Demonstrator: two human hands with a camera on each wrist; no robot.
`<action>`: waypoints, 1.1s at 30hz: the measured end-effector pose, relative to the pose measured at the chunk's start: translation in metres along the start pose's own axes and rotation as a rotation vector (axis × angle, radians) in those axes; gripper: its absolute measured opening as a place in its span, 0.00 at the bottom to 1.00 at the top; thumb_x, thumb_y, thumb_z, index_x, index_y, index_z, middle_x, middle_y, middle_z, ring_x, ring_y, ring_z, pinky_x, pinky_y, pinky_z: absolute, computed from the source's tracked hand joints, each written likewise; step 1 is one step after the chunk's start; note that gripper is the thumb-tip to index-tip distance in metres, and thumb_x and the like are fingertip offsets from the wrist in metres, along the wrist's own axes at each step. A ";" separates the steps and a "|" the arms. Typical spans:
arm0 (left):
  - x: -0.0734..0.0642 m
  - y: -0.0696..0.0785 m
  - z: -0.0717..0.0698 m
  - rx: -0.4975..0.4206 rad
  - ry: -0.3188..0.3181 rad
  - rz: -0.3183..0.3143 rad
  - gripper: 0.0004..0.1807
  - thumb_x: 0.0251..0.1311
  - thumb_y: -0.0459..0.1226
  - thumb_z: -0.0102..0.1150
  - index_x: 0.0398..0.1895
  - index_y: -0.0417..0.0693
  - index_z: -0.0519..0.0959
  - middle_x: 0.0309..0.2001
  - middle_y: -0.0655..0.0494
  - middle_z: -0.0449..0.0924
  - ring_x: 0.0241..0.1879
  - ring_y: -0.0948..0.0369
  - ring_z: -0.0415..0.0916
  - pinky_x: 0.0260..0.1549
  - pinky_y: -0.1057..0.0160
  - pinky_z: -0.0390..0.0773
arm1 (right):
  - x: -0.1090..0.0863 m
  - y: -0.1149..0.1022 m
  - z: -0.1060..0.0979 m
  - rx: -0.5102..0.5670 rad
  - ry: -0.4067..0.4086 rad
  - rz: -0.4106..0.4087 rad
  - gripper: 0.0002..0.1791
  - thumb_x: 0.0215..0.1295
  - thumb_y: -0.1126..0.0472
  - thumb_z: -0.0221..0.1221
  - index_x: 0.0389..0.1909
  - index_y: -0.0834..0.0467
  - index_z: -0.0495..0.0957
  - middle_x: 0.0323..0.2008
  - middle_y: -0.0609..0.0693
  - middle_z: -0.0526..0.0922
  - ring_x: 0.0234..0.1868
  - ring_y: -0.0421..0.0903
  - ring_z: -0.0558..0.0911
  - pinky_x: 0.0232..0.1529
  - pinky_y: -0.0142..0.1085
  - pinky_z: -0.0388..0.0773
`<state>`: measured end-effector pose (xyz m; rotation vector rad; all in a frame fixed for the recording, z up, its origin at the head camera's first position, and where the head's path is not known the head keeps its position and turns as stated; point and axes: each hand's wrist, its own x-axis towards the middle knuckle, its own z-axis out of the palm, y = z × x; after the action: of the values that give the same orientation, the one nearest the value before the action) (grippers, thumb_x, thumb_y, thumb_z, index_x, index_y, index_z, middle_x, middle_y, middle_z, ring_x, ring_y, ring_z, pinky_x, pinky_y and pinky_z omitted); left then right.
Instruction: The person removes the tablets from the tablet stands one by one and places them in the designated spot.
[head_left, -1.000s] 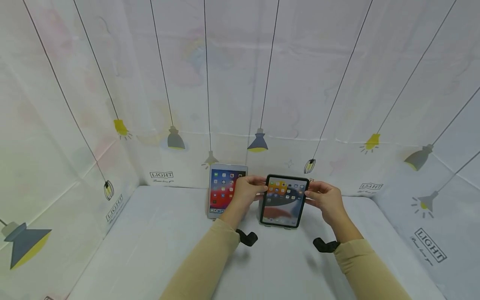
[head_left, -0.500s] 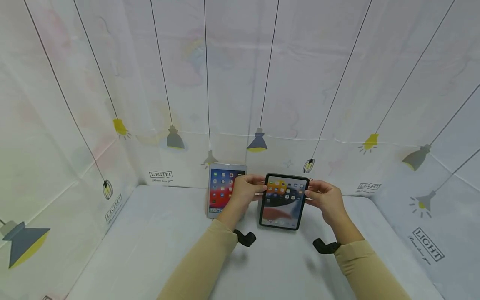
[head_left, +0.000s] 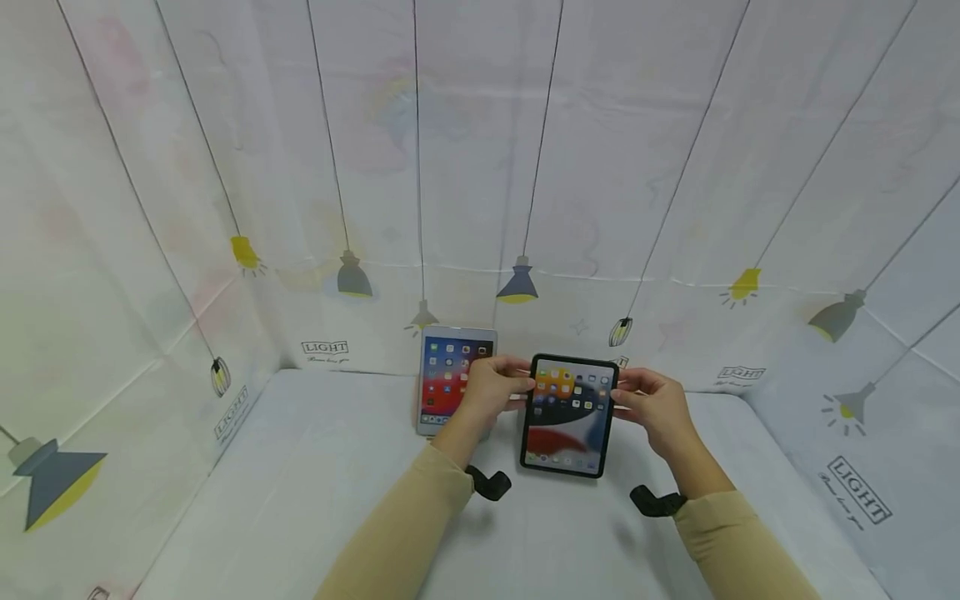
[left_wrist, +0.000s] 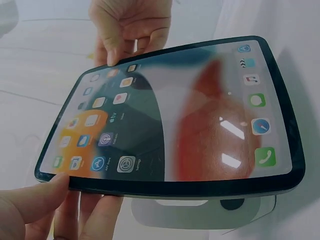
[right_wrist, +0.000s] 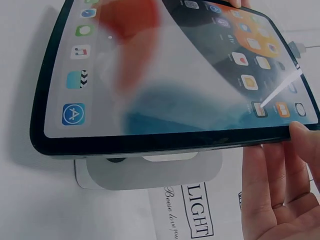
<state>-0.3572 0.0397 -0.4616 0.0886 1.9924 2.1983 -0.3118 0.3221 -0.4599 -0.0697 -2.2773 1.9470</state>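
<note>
Fingers (left_wrist: 102,215) of the left hand (head_left: 491,390) sit behind the dark-rimmed tablet (head_left: 570,425), thumb (left_wrist: 50,192) on its front edge: a pinch. Right hand (head_left: 658,408) pinches the opposite long side likewise. Relation: tablet directly between both sets of fingertips, touching each, neither hand nearer; long axis runs from near the grips down toward the person, most of its length below them. Screen glossy, streaked with glare; corners rounded. Behind the tablet: pale grey stand (right_wrist: 155,175), smooth, round-cornered; contact cannot be told. Left of the left fingers: silver-framed tablet (head_left: 442,379), slanted upright, partly hidden by that hand. Below the fingers: white tabletop (head_left: 300,492). Beyond: creased backdrop (head_left: 465,183), printed lamps.
</note>
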 end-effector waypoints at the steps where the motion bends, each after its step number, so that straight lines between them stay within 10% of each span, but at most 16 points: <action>1: -0.001 -0.001 0.000 0.004 -0.001 0.000 0.12 0.63 0.29 0.74 0.49 0.49 0.91 0.44 0.49 0.88 0.40 0.56 0.90 0.51 0.43 0.91 | -0.001 0.000 0.000 -0.005 -0.001 0.006 0.17 0.69 0.73 0.67 0.57 0.69 0.81 0.34 0.42 0.81 0.38 0.37 0.89 0.43 0.38 0.93; 33: -0.027 -0.033 0.002 0.065 -0.069 -0.086 0.13 0.63 0.28 0.73 0.49 0.47 0.88 0.43 0.49 0.87 0.40 0.58 0.90 0.37 0.54 0.94 | -0.032 0.020 -0.005 -0.052 -0.062 0.200 0.19 0.72 0.67 0.66 0.61 0.66 0.80 0.35 0.43 0.85 0.37 0.39 0.88 0.42 0.36 0.92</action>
<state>-0.3274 0.0398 -0.4924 0.0851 1.9919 2.0507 -0.2805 0.3261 -0.4810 -0.2563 -2.4466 2.0080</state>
